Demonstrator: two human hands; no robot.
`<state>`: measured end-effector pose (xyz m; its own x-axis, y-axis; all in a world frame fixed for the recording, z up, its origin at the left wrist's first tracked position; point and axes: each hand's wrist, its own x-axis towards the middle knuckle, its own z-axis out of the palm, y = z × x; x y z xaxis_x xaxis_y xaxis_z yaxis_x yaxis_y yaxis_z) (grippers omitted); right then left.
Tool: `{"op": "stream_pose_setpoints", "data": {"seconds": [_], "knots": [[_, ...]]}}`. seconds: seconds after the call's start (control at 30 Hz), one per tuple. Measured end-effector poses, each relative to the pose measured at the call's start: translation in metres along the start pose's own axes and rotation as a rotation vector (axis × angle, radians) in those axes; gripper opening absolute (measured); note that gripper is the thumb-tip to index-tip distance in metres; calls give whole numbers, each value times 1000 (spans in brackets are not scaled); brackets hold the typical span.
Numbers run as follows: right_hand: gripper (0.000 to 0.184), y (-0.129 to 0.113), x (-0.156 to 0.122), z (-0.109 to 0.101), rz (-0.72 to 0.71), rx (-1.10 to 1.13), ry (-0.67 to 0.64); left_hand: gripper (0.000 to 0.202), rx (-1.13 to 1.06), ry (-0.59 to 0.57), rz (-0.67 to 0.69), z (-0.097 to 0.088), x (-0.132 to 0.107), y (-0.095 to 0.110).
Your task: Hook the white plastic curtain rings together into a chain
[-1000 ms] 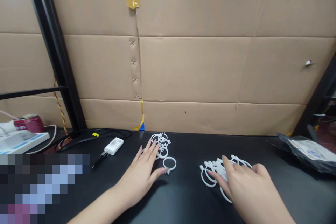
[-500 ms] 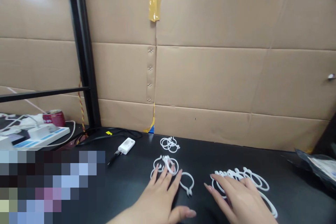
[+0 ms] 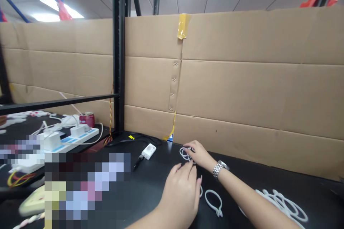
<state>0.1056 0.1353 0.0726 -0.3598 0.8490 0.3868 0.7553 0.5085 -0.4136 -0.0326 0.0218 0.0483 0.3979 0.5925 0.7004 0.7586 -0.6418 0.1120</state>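
Several white plastic rings with knobbed clasp ends lie on the black table in groups. My right hand [image 3: 200, 154], with a metal-band watch on its wrist, reaches to the far group of rings [image 3: 185, 154]. Its thumb and fingers close on that group's right side. Nearer to me, my left hand [image 3: 182, 189] is bent over the middle group, fingers curled down around it. Nearly all of that group is hidden under the palm; only a bit of ring shows by the little-finger side. A single ring [image 3: 213, 200] lies loose to the right of my left hand.
More white rings [image 3: 285, 204] lie at the right, partly behind my right forearm. A white adapter [image 3: 149, 151] with a black plug sits left of my hands. Further left are a power strip [image 3: 86, 135], a red can [image 3: 87, 119] and cables. A cardboard wall [image 3: 228, 96] closes the back.
My right hand has left the right-hand rings and crossed to the far group. My left hand has gone from spread fingers to curled ones over the middle group. The view has swung left.
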Motion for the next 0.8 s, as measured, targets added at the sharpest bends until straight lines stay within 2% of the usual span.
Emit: {"op": "stream_pose_setpoints", "data": {"seconds": [0.1,0.23,0.33,0.43,0.53,0.63,0.73,0.8], "knots": [[12,-2,1,15,-33,-33,-51,42,36,-11,-55,-9,5,-6],[10,-17,-31,14,-112,-29,-100,44,13,-62,-80,-9,7,-11],[21,-31,-67,-2,-128,-6,-127,45,-30,-82,-111,-4,6,-13],[20,-37,-102,-27,-124,30,-160,50,-75,-70,-176,3,5,-16],[18,-34,-131,-55,-49,34,-210,51,-108,-61,-210,10,2,-17],[7,-28,-149,-74,69,-22,-290,53,-116,-63,-175,13,-3,-12],[19,-28,-157,-78,176,-15,-334,54,-40,-60,-58,11,-10,-3],[20,-33,-159,-75,199,-15,-370,54,32,-44,51,10,-14,2]]}}
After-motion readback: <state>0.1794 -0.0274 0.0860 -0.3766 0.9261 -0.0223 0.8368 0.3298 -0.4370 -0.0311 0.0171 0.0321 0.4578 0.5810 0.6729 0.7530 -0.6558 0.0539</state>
